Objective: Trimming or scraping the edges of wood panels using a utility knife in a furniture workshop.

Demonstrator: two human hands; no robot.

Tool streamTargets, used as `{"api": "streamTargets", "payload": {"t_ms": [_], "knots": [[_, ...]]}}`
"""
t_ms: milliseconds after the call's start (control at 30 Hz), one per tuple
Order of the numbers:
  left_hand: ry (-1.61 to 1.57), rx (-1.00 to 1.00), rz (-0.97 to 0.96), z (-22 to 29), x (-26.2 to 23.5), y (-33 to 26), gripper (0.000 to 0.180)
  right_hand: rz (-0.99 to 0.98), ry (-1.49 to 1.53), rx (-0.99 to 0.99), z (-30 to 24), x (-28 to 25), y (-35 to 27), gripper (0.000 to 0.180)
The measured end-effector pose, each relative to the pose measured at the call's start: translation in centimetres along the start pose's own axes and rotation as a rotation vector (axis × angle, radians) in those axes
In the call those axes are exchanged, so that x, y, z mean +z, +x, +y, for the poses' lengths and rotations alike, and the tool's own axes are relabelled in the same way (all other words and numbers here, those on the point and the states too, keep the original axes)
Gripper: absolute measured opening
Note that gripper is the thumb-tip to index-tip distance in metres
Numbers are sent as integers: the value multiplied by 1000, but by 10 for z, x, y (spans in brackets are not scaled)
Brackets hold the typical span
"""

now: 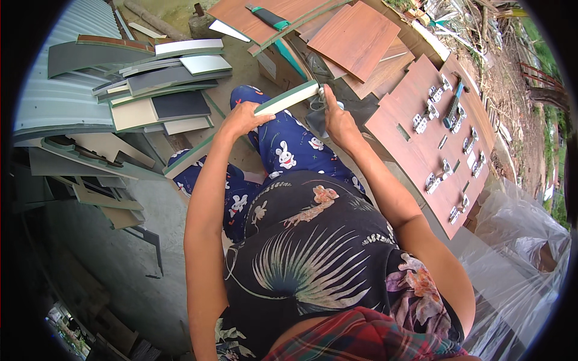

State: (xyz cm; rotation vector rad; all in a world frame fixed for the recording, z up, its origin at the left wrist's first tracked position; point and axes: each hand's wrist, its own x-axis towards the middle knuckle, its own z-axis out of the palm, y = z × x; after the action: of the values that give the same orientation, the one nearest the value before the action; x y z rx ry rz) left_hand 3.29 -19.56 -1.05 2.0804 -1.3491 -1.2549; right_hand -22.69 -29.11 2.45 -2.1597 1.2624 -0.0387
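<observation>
Far left: ribbed blue-grey sheeting (78, 69), over which part of a loose pile of board offcuts (179, 79) is spread; grey, white and cream faces are shown, several edged in green.

Left of centre: the left hand (242, 118), closed around a narrow board strip (288, 100), the thumb laid along its cream face. A green-edged length is also seen left of the wrist; whether it belongs to the same piece cannot be told.

Centre: the strip, green edge uppermost, held slanting above blue printed trousers (289, 150), its right end higher in view. Farther back, a green-and-black-handled tool (269, 18) is laid on a brown panel.

Right of centre: the right hand (342, 124), set at the strip's right end. Something small and pale is seen at its fingertips; whether this or the strip is gripped cannot be told.

Beyond that hand: brown wood-grain boards (355, 41), stacked askew.

Right: a large brown panel (398, 103), by which several metal hinges (438, 177) are borne; among them is placed a blue-and-black-handled hammer (456, 105).

Far right: clear plastic sheeting (512, 222), crumpled, just beside the panel's lower end.
</observation>
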Motion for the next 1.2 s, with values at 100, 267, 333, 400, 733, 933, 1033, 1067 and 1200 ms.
{"api": "streamTargets", "payload": {"t_ms": [100,267,333,400,733,933,1033,1067,1200], "knots": [[-19,-9,-17,1,-1,4,46,-63,18,27,9,-10,-44,68],[-18,-18,-17,0,-2,4,48,-98,27,65,16,-18,-84,72],[-4,12,-9,0,0,6,45,-64,71,33,19,-12,-65,70],[10,42,4,-1,1,7,42,-53,42,46,7,-7,-30,70],[-25,-12,-20,2,-1,2,50,-107,11,78,13,-9,-69,71],[-2,-21,-19,6,-3,1,51,-57,38,27,23,-8,-60,70],[13,8,7,0,1,5,50,-70,17,87,-1,-6,-8,70],[4,41,34,-3,3,6,49,-65,20,87,-2,-5,-6,70],[33,17,23,-12,3,7,49,-30,33,-9,10,1,-18,70]]}}
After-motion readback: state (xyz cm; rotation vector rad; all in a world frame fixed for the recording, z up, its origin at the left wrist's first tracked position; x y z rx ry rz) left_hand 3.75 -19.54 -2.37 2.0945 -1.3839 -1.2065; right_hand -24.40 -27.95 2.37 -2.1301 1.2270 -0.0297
